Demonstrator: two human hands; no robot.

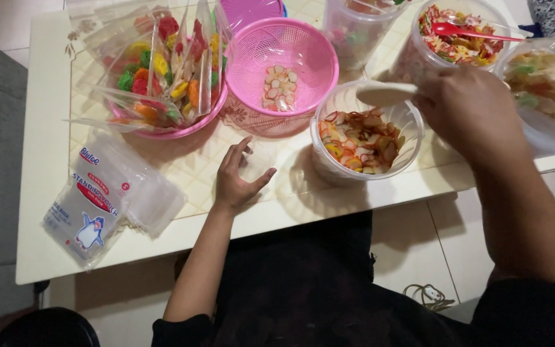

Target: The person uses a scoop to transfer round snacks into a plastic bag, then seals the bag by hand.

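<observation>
Clear tub of crackers, pink basket

Pack of pouches: a flat, clear plastic pack of empty standing pouches, lying on the counter well to the left of the left hand. Its printed label is white with a red oval band, blue lettering at the top corner and a small blue-and-white penguin figure at the lower end. The pack lies tilted, its lower corner near the counter edge.

Filled pouches: several clear, upright plastic pouches holding red, green, yellow and orange pieces, standing in a pink basin beyond and to the left of the left hand. No labels show on them.

Signs and screens: none visible.
</observation>
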